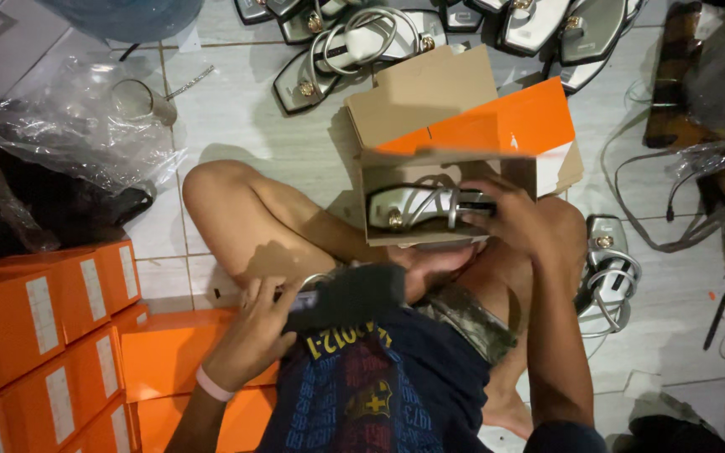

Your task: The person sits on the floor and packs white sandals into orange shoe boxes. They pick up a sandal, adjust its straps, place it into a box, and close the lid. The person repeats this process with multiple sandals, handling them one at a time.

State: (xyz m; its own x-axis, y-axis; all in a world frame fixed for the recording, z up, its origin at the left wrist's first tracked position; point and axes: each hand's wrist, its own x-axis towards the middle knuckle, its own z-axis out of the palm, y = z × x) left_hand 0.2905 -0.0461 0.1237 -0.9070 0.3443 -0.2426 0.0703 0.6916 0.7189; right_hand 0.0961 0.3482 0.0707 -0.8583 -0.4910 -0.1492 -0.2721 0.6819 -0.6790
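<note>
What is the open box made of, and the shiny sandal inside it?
The box looks like cardboard: dull brown inside its flaps, smooth orange outside, with folded creases. The sandal that the right hand sets in it seems to be glossy silver faux leather or plastic, since its sole catches the light. Its thin straps look alike, and the round gold stud looks like metal.

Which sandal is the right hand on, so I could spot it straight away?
Start at the open cardboard box with orange flaps in front of the seated person's knees. Inside it a silver strappy sandal lies on its side, and the right hand grips its right end. Unlike the other sandals lying on the tiled floor, it is the only one inside a box.
</note>
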